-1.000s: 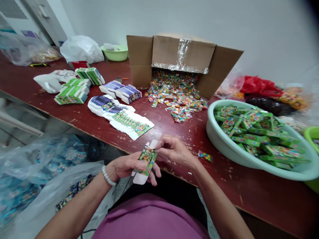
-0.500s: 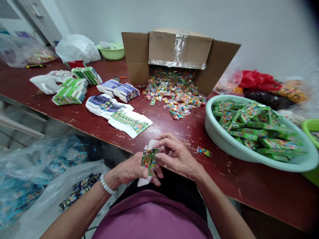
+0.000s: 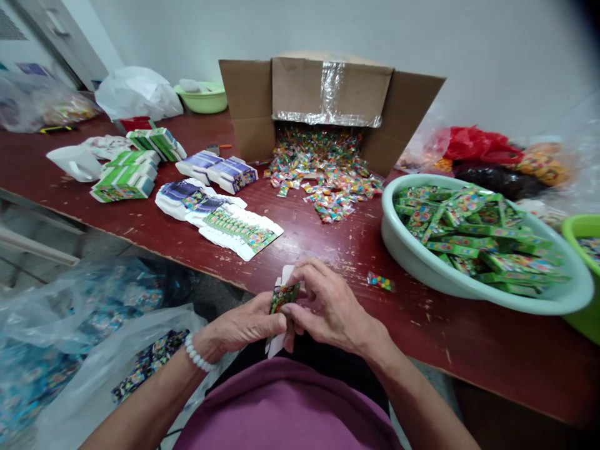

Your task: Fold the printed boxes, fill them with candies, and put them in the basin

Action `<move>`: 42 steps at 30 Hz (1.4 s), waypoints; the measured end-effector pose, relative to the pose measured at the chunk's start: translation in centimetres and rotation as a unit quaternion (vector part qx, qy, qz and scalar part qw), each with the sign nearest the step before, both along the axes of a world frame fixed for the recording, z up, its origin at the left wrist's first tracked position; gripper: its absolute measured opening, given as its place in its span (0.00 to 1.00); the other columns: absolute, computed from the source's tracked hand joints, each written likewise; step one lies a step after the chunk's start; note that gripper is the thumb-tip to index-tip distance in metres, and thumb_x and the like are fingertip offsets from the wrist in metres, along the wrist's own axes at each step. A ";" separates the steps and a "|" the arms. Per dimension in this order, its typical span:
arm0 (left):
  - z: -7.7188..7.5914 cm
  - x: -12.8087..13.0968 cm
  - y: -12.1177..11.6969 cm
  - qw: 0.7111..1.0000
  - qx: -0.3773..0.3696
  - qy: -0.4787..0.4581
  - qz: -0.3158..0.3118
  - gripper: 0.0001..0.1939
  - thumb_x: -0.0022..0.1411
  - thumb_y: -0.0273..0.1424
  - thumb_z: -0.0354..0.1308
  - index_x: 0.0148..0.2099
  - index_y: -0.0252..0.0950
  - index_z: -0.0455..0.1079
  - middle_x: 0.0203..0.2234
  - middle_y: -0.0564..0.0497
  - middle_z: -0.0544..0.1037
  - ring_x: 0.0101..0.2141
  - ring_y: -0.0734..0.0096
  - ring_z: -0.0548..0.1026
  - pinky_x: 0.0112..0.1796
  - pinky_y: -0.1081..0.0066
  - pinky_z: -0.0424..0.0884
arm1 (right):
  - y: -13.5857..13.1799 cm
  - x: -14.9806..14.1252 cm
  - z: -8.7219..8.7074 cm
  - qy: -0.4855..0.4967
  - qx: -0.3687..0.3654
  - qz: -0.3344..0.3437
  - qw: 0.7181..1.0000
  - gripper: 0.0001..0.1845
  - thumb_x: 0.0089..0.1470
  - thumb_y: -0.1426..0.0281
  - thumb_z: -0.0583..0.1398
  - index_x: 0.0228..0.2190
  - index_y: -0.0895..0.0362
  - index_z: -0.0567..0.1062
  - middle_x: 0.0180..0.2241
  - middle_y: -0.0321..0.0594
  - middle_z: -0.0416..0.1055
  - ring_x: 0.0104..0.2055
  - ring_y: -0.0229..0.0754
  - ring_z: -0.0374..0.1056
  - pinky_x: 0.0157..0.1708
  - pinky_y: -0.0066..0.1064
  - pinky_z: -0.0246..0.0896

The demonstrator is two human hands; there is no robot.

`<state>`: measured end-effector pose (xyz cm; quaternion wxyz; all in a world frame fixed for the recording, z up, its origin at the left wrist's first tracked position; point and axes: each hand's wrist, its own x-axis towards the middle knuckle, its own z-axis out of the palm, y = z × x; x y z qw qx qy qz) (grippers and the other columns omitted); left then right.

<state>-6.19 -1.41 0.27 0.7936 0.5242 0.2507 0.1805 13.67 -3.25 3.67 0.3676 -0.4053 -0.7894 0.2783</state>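
At lower centre, the left hand (image 3: 247, 324) clamps a small carton (image 3: 279, 300) between thumb and fingers, seemingly for steadiness; the right hand (image 3: 334, 307) pinches its right side, fingers closed.

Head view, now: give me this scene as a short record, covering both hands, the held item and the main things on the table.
Left hand: holding a small green carton
Right hand: touching the same carton; grip unclear
Carton state: white flaps out at both ends
Beyond the hands: overlapping flat cartons
Right side: pale blue basin holding green boxes; loose candy packet nearby
Back: open cardboard box, candy packets spilling out
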 end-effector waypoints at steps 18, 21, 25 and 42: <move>-0.5 0.1 1.6 0.991 0.039 0.093 -0.083 0.16 0.57 0.40 0.64 0.43 0.34 0.73 0.27 0.51 0.77 0.27 0.71 0.73 0.29 0.74 0.63 | -0.5 0.9 -1.1 0.020 -0.085 -0.001 0.996 0.08 0.56 0.78 0.62 0.29 0.54 0.72 0.28 0.33 0.73 0.31 0.36 0.68 0.32 0.26 0.58; -0.3 0.1 1.8 0.990 0.043 0.102 -0.083 0.14 0.54 0.35 0.64 0.42 0.35 0.74 0.30 0.52 0.77 0.29 0.71 0.73 0.29 0.74 0.65 | -0.6 1.2 -1.1 0.036 -0.147 0.040 0.988 0.06 0.60 0.76 0.59 0.32 0.53 0.71 0.26 0.30 0.72 0.26 0.34 0.66 0.29 0.25 0.57; 0.0 0.5 1.4 0.989 0.007 0.117 -0.095 0.11 0.49 0.33 0.67 0.34 0.35 0.72 0.23 0.56 0.73 0.24 0.75 0.69 0.24 0.76 0.63 | -0.5 1.6 -1.3 0.031 -0.195 0.076 0.977 0.05 0.60 0.71 0.61 0.36 0.53 0.68 0.24 0.29 0.69 0.25 0.34 0.63 0.25 0.24 0.55; -1.3 2.1 -0.5 0.966 0.058 0.070 0.241 0.21 0.58 0.37 0.68 0.51 0.36 0.69 0.44 0.46 0.81 0.45 0.60 0.79 0.46 0.63 0.75 | -0.2 0.0 -4.8 0.154 -0.168 -0.188 0.955 0.17 0.59 0.61 0.59 0.22 0.55 0.71 0.23 0.35 0.68 0.28 0.38 0.64 0.27 0.28 0.57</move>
